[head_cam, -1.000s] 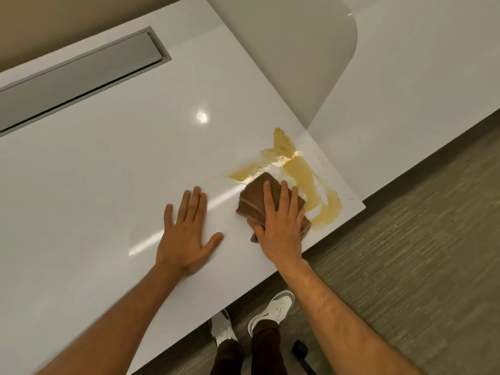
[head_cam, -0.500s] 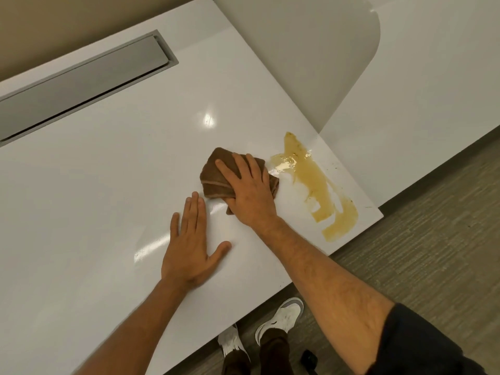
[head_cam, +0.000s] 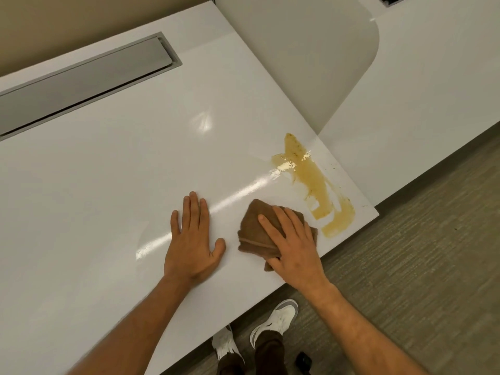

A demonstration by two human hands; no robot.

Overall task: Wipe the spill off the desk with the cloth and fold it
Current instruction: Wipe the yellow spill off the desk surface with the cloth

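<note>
Under right-hand fingers point(head_cam: 273, 226) — cloth point(head_cam: 254, 231), folded.

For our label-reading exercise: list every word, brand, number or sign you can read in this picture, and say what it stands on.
None can be read: the desk, the cloth, the spill and the shoes show no legible text.

An office: a glossy white desk point(head_cam: 108, 212) with a recessed grey cable tray point(head_cam: 81, 82) meets a rounded grey divider point(head_cam: 311, 63) and a neighbouring white desktop point(head_cam: 433, 90), above grey commercial carpet point(head_cam: 419, 280) and a beige wall point(head_cam: 67, 28).
</note>
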